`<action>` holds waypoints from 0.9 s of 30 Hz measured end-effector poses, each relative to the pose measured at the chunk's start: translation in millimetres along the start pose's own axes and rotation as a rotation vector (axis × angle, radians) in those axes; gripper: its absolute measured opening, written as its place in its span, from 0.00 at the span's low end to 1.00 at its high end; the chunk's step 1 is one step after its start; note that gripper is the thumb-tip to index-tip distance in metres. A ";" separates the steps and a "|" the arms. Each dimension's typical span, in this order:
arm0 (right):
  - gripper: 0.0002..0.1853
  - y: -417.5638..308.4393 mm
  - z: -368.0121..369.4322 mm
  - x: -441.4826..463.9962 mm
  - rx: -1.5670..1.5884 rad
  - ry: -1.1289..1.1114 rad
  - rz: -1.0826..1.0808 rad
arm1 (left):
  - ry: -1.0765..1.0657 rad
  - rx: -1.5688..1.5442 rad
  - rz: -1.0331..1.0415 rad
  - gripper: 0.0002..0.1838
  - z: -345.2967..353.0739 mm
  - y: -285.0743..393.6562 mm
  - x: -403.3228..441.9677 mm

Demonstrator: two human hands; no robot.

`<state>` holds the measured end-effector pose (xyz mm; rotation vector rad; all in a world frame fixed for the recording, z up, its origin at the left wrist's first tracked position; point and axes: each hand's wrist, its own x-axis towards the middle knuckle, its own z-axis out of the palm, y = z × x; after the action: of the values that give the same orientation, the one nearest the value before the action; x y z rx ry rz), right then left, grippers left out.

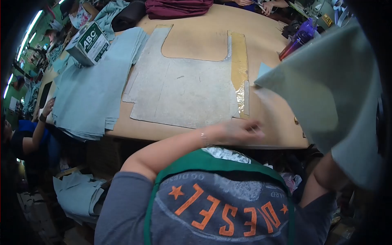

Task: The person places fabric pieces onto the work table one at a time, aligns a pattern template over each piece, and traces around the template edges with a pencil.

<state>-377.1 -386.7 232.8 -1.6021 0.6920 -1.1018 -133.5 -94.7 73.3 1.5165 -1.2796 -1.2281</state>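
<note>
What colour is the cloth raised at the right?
The raised cloth is muted grey-green, shown in the head view.

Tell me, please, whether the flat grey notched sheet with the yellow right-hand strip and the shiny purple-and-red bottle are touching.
Apart: the head view shows bare tan tabletop between the grey sheet's yellow strip and the bottle.

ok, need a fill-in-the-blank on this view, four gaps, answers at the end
1. The box on the cloth stack shows three big letters: ____.
2. The raised cloth hides the person's ____ hand.
3. The bracelet circles the person's ____ wrist.
4. The person's apron is ____ in colour.

Missing words: ABC; right; left; green.
</note>
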 end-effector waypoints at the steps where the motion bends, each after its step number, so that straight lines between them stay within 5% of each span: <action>1: 0.12 4.7 11.6 22.7 -0.033 -0.016 0.015 | -0.171 0.101 0.153 0.39 21.3 -15.2 29.1; 3: 0.12 8.1 30.7 67.7 -0.070 -0.037 0.026 | -0.432 -0.619 -0.113 0.49 45.2 11.6 48.3; 5: 0.12 -4.1 43.6 104.8 -0.077 -0.045 -0.012 | -0.423 -1.075 0.039 0.51 41.8 50.5 54.5; 8: 0.12 -38.6 53.5 125.7 -0.039 -0.059 -0.121 | -0.389 -1.306 0.493 0.36 12.9 73.4 78.4; 10: 0.12 -51.9 56.6 119.0 -0.022 -0.078 -0.185 | 0.231 -1.361 0.457 0.14 -26.0 99.6 53.9; 12: 0.12 -55.1 63.9 95.9 -0.029 -0.108 -0.219 | 0.151 -1.326 0.683 0.10 -90.8 72.2 39.0; 14: 0.12 -36.5 79.9 53.1 -0.062 -0.162 -0.172 | 0.289 -1.164 0.756 0.14 -127.5 57.0 -10.4; 15: 0.12 -21.0 90.5 30.3 -0.082 -0.201 -0.123 | 0.131 -1.009 0.769 0.12 -151.9 23.2 -36.8; 16: 0.12 0.3 103.9 6.4 -0.096 -0.252 -0.036 | 0.712 -0.694 0.495 0.14 -138.1 19.2 -60.5; 18: 0.12 57.0 136.3 -40.0 -0.104 -0.391 0.231 | 1.079 -0.632 0.375 0.18 -116.0 -16.9 -73.7; 20: 0.13 125.6 168.7 -87.1 0.046 -0.495 0.548 | 1.089 -0.480 -0.102 0.16 -115.1 -86.8 -119.6; 22: 0.17 193.5 173.4 -113.9 -0.039 -0.466 0.609 | 1.208 -0.524 -0.170 0.15 -93.3 -122.8 -144.9; 27: 0.11 197.7 157.7 -118.1 -0.417 -0.513 0.522 | 1.132 -0.608 -0.379 0.23 -66.8 -126.5 -188.9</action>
<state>-266.1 -280.5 -0.2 -1.8040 0.9502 -0.1533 -44.7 112.8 1.4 1.5869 0.1185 -0.6281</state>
